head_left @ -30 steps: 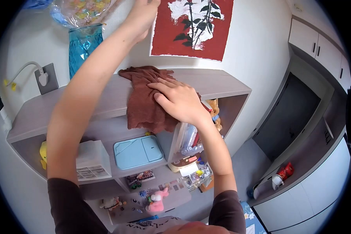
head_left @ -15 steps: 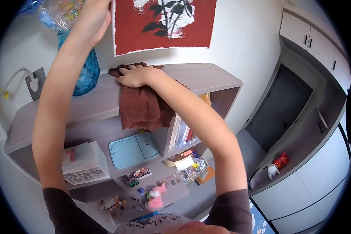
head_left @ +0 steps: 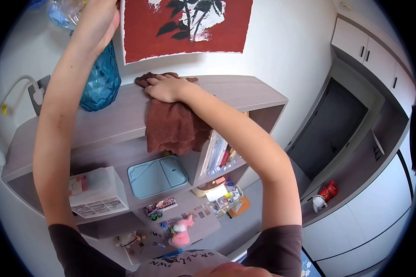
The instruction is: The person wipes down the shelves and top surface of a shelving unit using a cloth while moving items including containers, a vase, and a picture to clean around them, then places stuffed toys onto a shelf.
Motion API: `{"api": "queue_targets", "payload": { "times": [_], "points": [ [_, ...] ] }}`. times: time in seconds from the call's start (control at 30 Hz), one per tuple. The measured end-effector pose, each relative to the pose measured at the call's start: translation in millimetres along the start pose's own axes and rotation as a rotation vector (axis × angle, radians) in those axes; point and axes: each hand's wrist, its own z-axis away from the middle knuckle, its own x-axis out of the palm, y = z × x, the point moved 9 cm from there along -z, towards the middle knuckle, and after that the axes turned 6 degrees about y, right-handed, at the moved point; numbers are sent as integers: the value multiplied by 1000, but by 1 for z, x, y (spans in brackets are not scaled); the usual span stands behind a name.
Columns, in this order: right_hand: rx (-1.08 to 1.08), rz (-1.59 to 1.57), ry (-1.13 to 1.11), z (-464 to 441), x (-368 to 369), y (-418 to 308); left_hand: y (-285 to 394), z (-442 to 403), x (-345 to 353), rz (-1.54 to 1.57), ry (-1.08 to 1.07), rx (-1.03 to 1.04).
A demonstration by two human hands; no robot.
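Note:
My right hand lies palm down on a brown cloth at the back of the shelf top, its fingers apart. Part of the cloth is bunched at the fingertips, and the rest hangs over the front edge. At the upper left, my left hand is raised beside the left edge of a red painting with dark leaves. Its fingers are cut off by the frame, so whether it grips the painting is hidden. Behind my left forearm stands a blue glass vase with wrapped contents on top.
Under the top are a white drawer box, a light-blue tray and upright books. A pink plush toy sits lower down. A socket with a plug is on the left wall, a dark door at the right.
My right hand has moved back and left over the cloth, whose far part is now bunched near the wall. My left hand and the painting appear farther left, and the view has shifted.

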Motion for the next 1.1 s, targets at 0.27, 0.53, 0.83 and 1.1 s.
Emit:
{"api": "queue_targets", "payload": {
  "times": [0.27,0.53,0.83,1.1],
  "points": [
    [131,8,-22,12,-5,49,-3,5,8,3,-15,-19],
    [243,38,27,9,-6,73,-14,9,8,7,-37,-38],
    [384,-43,30,10,-4,107,-7,14,9,-2,-28,-22],
    [354,-78,-2,17,-13,109,-1,18,6,-24,-41,-50]
  ]
}}
